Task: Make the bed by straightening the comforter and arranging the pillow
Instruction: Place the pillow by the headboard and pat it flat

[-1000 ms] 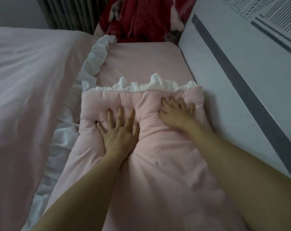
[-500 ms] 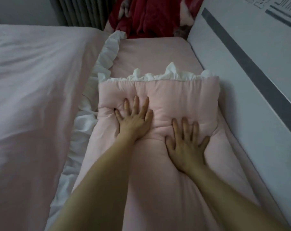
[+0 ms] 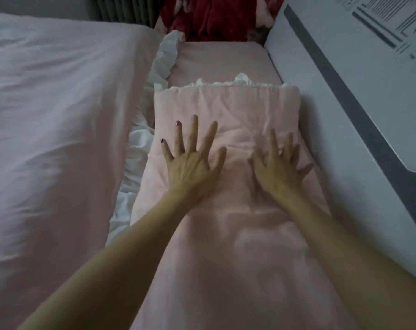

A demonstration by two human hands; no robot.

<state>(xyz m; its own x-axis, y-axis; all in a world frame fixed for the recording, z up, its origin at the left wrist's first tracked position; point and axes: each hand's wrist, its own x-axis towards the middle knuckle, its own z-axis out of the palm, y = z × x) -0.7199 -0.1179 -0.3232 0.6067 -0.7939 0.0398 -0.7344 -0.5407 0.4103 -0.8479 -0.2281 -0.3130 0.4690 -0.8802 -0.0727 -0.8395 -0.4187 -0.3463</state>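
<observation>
dim bedroom, seen from above and looking down along a narrow bed [image 3: 226, 60] with a pink fitted sheet. on the right, a pale grey wall panel [image 3: 345, 115] with a dark diagonal stripe runs right against the mattress. on the left lies a big heap of pale pink bedding [image 3: 59, 139], higher than the rest, probably pushed aside so the middle can be worked on. at the far end, beyond the bare sheet, sits a crumpled red blanket [image 3: 214, 17].

down the middle of the bed runs the pink comforter [image 3: 226, 258], folded into a long padded strip. its far end is a plump, squared fold with a white ruffle [image 3: 238, 82] peeking out along the top edge; more white ruffle trails down its left side. i cannot tell whether a pillow is tucked inside that fold.

both bare arms reach forward from the bottom of the view. the left hand [image 3: 190, 163] lies flat on the fold, fingers spread wide, dark polish on the nails. the right hand [image 3: 277, 166] lies beside it, near the wall, also flat and spread, slightly blurred. neither grip is pinching any cloth; the palms seem to press down to smooth out creases and flatten the padding.
</observation>
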